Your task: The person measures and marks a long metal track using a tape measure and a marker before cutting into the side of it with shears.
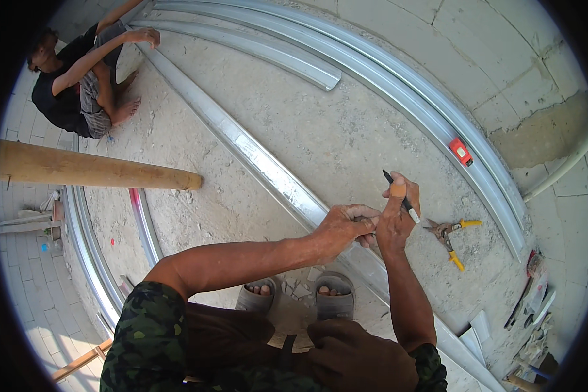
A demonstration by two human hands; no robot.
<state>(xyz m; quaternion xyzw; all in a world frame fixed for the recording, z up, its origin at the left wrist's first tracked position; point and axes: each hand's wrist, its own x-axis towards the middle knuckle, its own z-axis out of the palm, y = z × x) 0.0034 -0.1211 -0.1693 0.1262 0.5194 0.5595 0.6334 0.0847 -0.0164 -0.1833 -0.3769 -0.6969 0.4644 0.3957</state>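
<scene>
The right hand (398, 219) pinches a dark pen-like marker (401, 195) between thumb and curled fingers, its dark tip pointing up and away, its pale end down by the knuckles. The left hand (343, 228) lies just beside it, fingers curled narrow and pressed onto the long galvanised metal channel (255, 157) that runs diagonally across the concrete floor (346, 130); whether those fingers pinch anything small cannot be told. The two hands touch over the channel, above the person's feet in grey sandals (333, 300). Near the right hand, on the floor, lie tin snips (449, 236) with yellow handles, jaws toward the hands. Further off, a small red and black tool (460, 151), perhaps a tape or a level, rests on one of the curved-looking metal tracks (398, 85) by the block wall (503, 52). A round wooden pole (91, 170) reaches in from the left, its far end cut off by the rim. A second person (85, 78) sits barefoot at the upper left, one hand on the channel's far end. At the lower right a heap of offcuts and scraps (532, 307) is too small and bent by the lens to make out
</scene>
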